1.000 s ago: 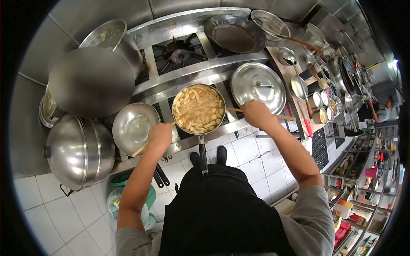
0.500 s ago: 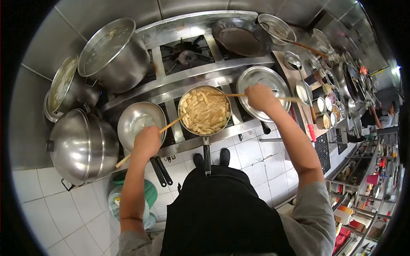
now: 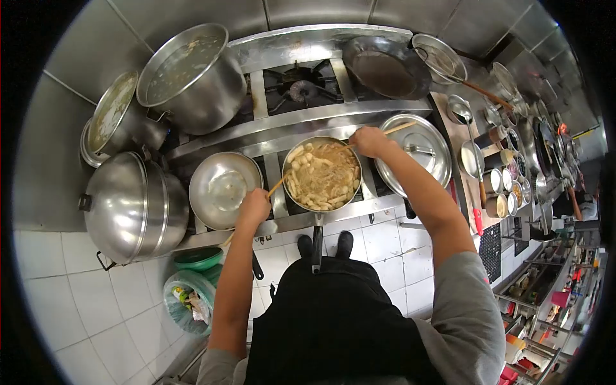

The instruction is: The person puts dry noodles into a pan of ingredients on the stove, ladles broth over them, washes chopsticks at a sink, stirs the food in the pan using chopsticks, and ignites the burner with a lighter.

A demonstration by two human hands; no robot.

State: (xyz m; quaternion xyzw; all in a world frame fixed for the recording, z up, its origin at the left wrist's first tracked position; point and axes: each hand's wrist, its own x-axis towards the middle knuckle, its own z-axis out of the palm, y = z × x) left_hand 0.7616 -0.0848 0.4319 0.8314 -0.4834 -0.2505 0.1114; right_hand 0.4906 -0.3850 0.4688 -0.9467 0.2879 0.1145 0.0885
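Note:
A pan (image 3: 318, 206) of noodles and pale pieces in brown broth (image 3: 321, 174) sits on the front of the stove, its black handle pointing toward my body. My left hand (image 3: 254, 208) is closed round a wooden stick (image 3: 276, 186) whose tip reaches the pan's left side. Closed round a second wooden stick (image 3: 399, 128), my right hand (image 3: 370, 141) is by the pan's upper right rim. That stick's lower end enters the pan near the rim. Left of the pan lies an empty-looking metal pan (image 3: 226, 186); to the right is a metal lid (image 3: 420, 154), partly behind my right forearm.
Large pots (image 3: 212, 90) and a domed steamer (image 3: 125, 205) stand at the left. A dark wok (image 3: 385, 67) is behind the lid. Small containers (image 3: 494, 181) and ladles line the right side. Below left is a lined bin (image 3: 189, 301). A person (image 3: 581, 205) is far right.
The view has shifted, moving the stove contents rightward in the image. My right hand has come closer to the pan, its stick now angled up. My left hand has also moved nearer the pan.

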